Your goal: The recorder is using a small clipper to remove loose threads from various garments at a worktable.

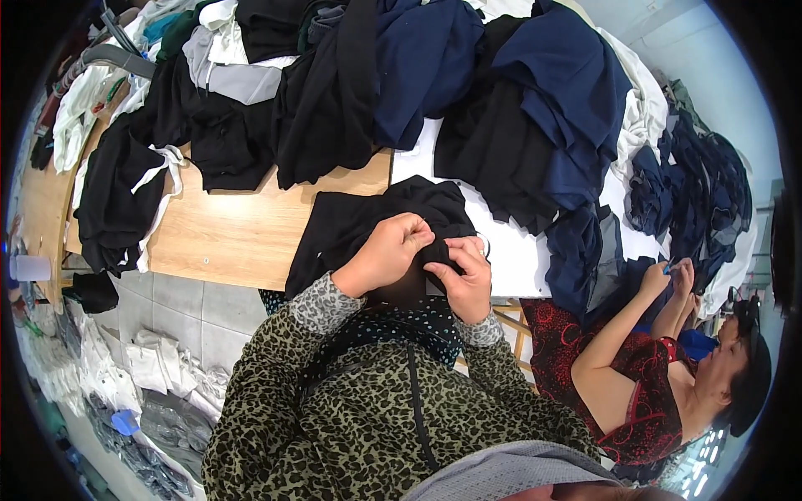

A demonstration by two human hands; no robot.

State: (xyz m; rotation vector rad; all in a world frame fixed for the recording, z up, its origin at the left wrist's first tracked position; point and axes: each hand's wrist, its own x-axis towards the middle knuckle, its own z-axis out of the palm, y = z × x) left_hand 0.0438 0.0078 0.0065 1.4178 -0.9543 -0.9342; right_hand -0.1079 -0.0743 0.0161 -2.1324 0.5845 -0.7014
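A black garment (334, 230) lies bunched at the near edge of the table, part of it drawn up toward me. My left hand (388, 250) is closed in a pinch at a raised fold of it, thumb against forefinger. Close beside it, my right hand (464, 271) grips the same cloth between thumb and fingers. Whether a small tool or thread sits in the left fingertips is too small to tell.
Piles of black cloth (330, 108) and navy cloth (568, 92) cover the far side of the wooden table (217, 225). A co-worker (610, 376) sits at my right, both hands raised over navy garments. Bagged clothes (159, 363) lie on the tiled floor at left.
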